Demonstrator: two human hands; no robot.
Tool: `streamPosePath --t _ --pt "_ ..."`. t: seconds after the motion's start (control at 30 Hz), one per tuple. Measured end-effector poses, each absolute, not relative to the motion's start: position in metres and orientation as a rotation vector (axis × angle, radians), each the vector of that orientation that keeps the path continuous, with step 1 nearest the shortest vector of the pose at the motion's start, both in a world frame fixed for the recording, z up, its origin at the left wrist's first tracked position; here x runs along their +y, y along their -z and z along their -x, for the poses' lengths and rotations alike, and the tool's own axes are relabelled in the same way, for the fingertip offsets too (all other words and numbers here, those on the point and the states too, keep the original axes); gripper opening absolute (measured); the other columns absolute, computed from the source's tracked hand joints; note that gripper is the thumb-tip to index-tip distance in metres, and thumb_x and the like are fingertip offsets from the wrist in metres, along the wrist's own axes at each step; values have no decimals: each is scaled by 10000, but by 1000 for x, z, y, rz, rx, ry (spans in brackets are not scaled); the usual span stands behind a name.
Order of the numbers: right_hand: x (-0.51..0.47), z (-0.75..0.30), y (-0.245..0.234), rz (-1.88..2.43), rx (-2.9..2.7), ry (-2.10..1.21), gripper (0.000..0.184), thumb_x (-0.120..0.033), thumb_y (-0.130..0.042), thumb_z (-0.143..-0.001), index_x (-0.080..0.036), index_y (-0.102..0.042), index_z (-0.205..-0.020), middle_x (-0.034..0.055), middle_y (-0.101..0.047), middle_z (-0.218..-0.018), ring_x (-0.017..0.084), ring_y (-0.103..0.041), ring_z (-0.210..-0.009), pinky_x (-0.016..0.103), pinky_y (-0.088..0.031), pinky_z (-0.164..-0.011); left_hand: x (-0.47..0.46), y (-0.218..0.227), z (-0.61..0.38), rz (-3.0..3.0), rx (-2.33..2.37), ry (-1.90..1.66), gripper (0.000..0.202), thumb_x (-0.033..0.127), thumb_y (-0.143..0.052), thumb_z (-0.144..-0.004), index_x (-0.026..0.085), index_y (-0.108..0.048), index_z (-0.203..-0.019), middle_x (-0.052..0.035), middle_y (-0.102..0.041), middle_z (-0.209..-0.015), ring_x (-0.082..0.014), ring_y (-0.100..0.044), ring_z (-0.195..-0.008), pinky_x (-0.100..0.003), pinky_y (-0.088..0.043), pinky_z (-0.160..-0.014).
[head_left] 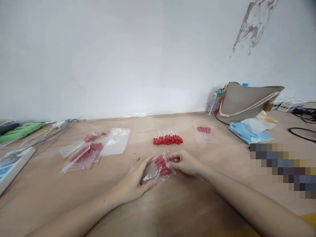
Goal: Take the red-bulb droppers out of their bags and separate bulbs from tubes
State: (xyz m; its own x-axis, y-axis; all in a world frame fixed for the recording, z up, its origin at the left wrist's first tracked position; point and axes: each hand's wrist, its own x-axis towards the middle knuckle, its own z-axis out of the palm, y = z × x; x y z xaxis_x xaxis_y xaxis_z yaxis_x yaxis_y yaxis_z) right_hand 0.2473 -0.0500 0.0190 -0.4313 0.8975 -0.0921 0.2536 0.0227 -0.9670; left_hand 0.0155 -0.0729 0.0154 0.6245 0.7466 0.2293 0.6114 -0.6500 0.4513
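In front of me a clear zip bag (151, 172) holds several pieces with red ends (163, 164); they look like droppers with red bulbs. My left hand (134, 181) holds the bag's left side, with the thumb along the near edge and the fingers along the far edge. At the zip strip on the right side, my right hand (184, 162) pinches the bag between thumb and fingers. Just beyond lies a pile of loose red-ended clear droppers (168, 139). Farther right, another clear bag (208, 137) lies flat with several red-ended pieces in it.
Filled clear bags (82, 154) lie stacked at left, beside flat empty bags (116, 141). A power strip (17, 168) and cables (49, 135) are at far left. At right are a grey bag (247, 102), a bottle (216, 102) and a blue tissue pack (250, 131).
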Motion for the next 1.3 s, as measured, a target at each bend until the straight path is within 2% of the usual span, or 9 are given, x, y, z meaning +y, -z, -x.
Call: streamPosePath --t 0.1,0.3,0.43,0.57,0.77,0.87,1.0,1.13,1.3 --pt "-51 -249 -22 1226 -1747 -1467 292 -211 -717 -544 -139 -675 -824 -95 -415 -408 24 -315 -381 153 -222 -380 -69 -12 -15 -2382 1071 -635 622 309 -557 -786 218 -245 -1317 -108 -462 -1252 -240 -453 -1134 -419 -394 -936" --pt "-56 -240 -16 1055 -1485 -1614 416 -248 -792 -422 -124 -601 -771 -30 -576 -608 84 -512 -525 194 -406 -487 -65 -11 -17 -2294 1040 -706 562 269 -589 -765 222 -346 -1270 -71 -522 -1197 -209 -502 -1078 -359 -417 -910" --pt "-62 -233 -14 994 -1448 -1555 427 -321 -782 -467 -138 -546 -771 0 -604 -682 114 -562 -595 227 -451 -546 -62 -16 -16 -2315 1008 -691 435 256 -565 -789 237 -447 -1208 -37 -574 -1145 -185 -540 -1021 -330 -427 -883" --pt "-61 -232 -10 976 -1505 -1476 491 -339 -750 -543 -171 -519 -943 26 -611 -842 101 -552 -578 212 -433 -498 -59 -22 -15 -2365 949 -667 344 264 -560 -800 249 -524 -1141 -15 -619 -1060 -168 -569 -946 -305 -438 -839" --pt "-58 -234 -10 981 -1903 -1092 151 -295 -599 -731 -159 -645 -779 4 -571 -729 80 -478 -585 179 -363 -520 -56 -17 -13 -2343 1002 -703 307 266 -561 -796 225 -553 -1100 -32 -614 -1060 -180 -559 -956 -315 -437 -836" --pt "-58 -234 -14 972 -1954 -1106 176 -257 -575 -743 -173 -640 -882 -13 -576 -729 71 -452 -557 173 -339 -501 -55 -15 -12 -2347 1024 -723 294 268 -559 -796 223 -559 -1087 -36 -617 -1053 -183 -559 -950 -322 -440 -832" --pt "-58 -236 -17 996 -2035 -1016 185 -235 -496 -790 -168 -647 -873 -16 -590 -672 77 -455 -529 179 -342 -499 -54 -17 -11 -2437 1010 -737 266 294 -533 -817 207 -573 -1066 -51 -627 -1012 -189 -556 -932 -337 -434 -832" --pt "-58 -240 -18 1020 -2014 -860 237 -200 -440 -818 -189 -617 -975 4 -635 -765 110 -541 -642 206 -404 -606 -52 -15 -9 -2428 1065 -729 296 301 -540 -812 201 -560 -1090 -50 -636 -988 -180 -573 -879 -322 -449 -799" --pt "-57 -239 -17 1035 -2008 -1072 229 -281 -583 -739 -181 -628 -940 -9 -618 -712 102 -516 -583 204 -397 -546 -52 -12 -7 -2389 1081 -737 311 322 -534 -817 210 -550 -1107 -39 -625 -1029 -175 -568 -909 -306 -444 -807"
